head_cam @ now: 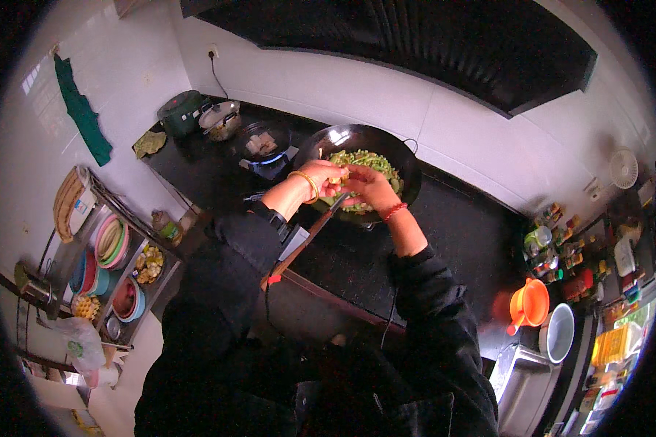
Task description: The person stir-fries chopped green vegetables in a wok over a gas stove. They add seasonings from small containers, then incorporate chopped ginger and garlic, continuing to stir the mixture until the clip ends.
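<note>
Both hands are together above a large dark wok (411, 170) on the counter. Chopped green vegetables (373, 160), probably green beans, fill its bottom. My left hand (318, 173), with a gold-coloured bangle at the wrist, pinches a small yellowish piece of food (337, 179). From the other side the fingertips of my right hand (373, 188) meet it, below which is a red bracelet. What the piece is cannot be made out. A long-handled wok spatula (321, 223) leans over the wok's front rim, its wooden handle pointing toward me, under my hands.
Left of the wok a blue flame burns beneath a pan (261, 143). Behind it stand a glass-lidded pot (222, 121) and a dark green cooker (181, 113). A range hood (393, 52) hangs overhead. At right are an orange ladle-like scoop (530, 303), a basin (557, 333) and a sink (530, 388).
</note>
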A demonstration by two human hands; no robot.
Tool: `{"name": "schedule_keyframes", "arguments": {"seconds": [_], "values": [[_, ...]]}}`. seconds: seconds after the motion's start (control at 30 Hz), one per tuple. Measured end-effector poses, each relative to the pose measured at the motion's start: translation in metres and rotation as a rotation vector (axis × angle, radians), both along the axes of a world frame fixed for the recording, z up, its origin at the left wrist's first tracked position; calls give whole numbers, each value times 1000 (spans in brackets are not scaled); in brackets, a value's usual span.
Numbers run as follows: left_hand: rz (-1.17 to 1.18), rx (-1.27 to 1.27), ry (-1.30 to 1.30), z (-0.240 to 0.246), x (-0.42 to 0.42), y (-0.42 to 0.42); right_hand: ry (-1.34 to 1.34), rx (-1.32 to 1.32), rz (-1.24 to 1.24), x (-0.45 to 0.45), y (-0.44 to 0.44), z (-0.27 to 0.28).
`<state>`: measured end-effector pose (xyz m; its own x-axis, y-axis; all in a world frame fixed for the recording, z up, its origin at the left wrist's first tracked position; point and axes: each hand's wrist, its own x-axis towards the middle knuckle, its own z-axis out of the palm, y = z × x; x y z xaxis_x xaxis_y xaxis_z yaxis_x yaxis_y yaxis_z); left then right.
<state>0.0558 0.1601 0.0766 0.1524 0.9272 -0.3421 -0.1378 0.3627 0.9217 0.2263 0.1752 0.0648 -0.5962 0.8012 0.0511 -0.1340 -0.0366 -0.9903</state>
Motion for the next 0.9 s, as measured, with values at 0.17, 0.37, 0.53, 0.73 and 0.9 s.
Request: {"name": "schedule_keyframes", "arguments": {"seconds": [0.17, 0.37, 0.53, 0.73, 0.9], "values": [[-69, -59, -84, -12, 3, 26, -91, 49, -207, -8, 32, -22], [41, -86, -133, -25, -10, 61, -487, 500, -562, 0, 100, -50], [72, -42, -257, -49, -36, 76, -293, 34, -579, 7, 123, -53], [6, -7, -190, -52, -44, 83, -464, -2, -172, -41, 76, -28], [17, 60, -309, -50, -33, 79, -400, 41, -179, -69, 50, -21]]}}
